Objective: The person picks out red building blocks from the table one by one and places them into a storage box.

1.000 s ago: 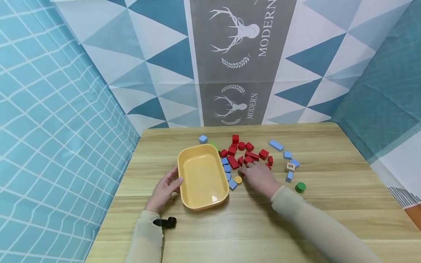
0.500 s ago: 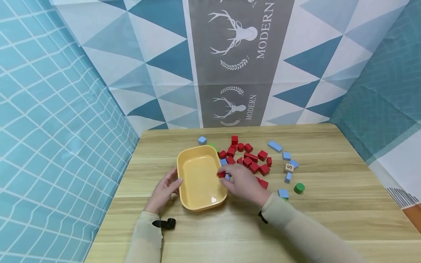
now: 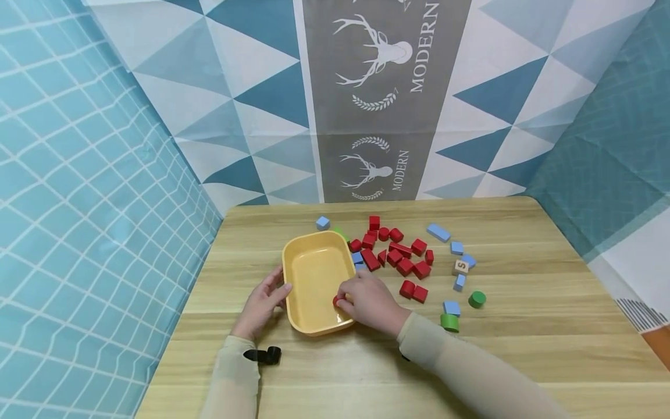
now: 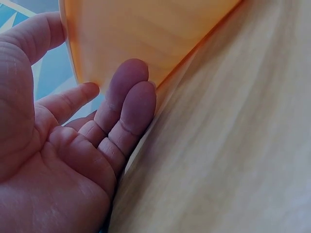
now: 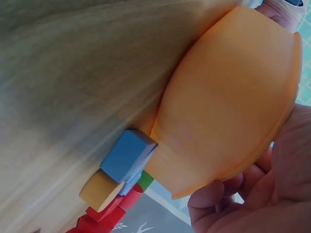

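Note:
A yellow plastic tray (image 3: 314, 273) sits on the table. My left hand (image 3: 264, 302) holds its left side, thumb at the rim and fingers along the outer wall; the left wrist view shows two fingertips (image 4: 138, 104) against that wall. My right hand (image 3: 373, 302) reaches over the tray's right rim and pinches a small red block (image 3: 336, 301) inside, low toward the near right corner. Most of that block is hidden by the fingers. In the right wrist view the tray's outer wall (image 5: 223, 97) fills the middle and hides the block.
Red blocks (image 3: 405, 266) lie in a loose cluster right of the tray. Blue blocks (image 3: 438, 233) are scattered farther right, near a lettered wooden cube (image 3: 461, 266). Green cylinders (image 3: 477, 299) stand nearby. A yellow cylinder (image 5: 101, 190) and blue block (image 5: 127, 153) lie close by the tray.
My right hand has moved left from the red cluster, over the tray's rim and into it, carrying a red block. My left hand has stayed at the tray's left side.

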`<action>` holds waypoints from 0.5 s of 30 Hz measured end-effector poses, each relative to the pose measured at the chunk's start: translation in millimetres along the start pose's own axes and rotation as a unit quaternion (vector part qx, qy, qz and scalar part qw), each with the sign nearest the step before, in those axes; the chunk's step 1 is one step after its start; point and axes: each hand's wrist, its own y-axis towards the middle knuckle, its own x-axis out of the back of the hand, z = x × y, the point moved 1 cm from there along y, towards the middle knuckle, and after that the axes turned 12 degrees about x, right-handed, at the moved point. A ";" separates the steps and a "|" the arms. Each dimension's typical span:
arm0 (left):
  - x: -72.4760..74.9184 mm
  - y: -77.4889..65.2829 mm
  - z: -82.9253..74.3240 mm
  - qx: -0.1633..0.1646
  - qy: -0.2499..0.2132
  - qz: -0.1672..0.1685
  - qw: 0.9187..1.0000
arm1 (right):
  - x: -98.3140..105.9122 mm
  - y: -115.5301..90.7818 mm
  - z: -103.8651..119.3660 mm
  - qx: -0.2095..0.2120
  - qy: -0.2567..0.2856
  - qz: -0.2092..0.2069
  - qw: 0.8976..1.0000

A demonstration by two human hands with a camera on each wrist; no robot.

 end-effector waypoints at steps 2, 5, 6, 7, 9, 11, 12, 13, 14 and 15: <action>-2.4 -4.1 -6.9 -0.002 0.006 0.001 1.000 | -0.3 0.2 0.5 0.007 -0.009 -0.001 1.000; -3.6 -6.1 -10.2 -0.002 0.006 0.003 1.000 | -2.1 0.1 0.2 0.022 -0.023 -0.012 0.999; -3.3 -6.2 -10.1 -0.004 0.005 0.002 1.000 | -2.9 0.1 0.0 0.027 -0.026 -0.016 0.999; -2.8 -5.9 -9.4 -0.005 0.005 0.002 1.000 | -3.5 0.1 -0.2 0.030 -0.028 -0.019 0.999; -0.6 -2.2 -4.0 -0.006 0.000 0.000 1.000 | -4.5 -0.1 -1.0 0.037 -0.030 -0.024 0.999; 1.9 2.8 3.3 -0.007 -0.005 0.001 1.000 | -4.0 -1.6 -1.5 0.039 -0.020 -0.020 0.999; 3.0 4.8 6.6 -0.007 -0.008 0.001 1.000 | -2.8 -2.9 -1.7 0.036 -0.008 -0.015 0.999; 4.1 7.1 10.3 -0.006 -0.011 0.002 1.000 | -1.1 -4.6 -2.2 0.031 0.008 -0.010 0.999; 5.0 9.3 14.0 -0.005 -0.014 0.002 1.000 | 1.6 -7.2 -2.8 0.020 0.026 -0.004 0.999; 5.3 10.6 15.7 -0.006 -0.015 0.002 1.000 | 5.5 -9.9 -4.0 0.008 0.044 -0.002 0.999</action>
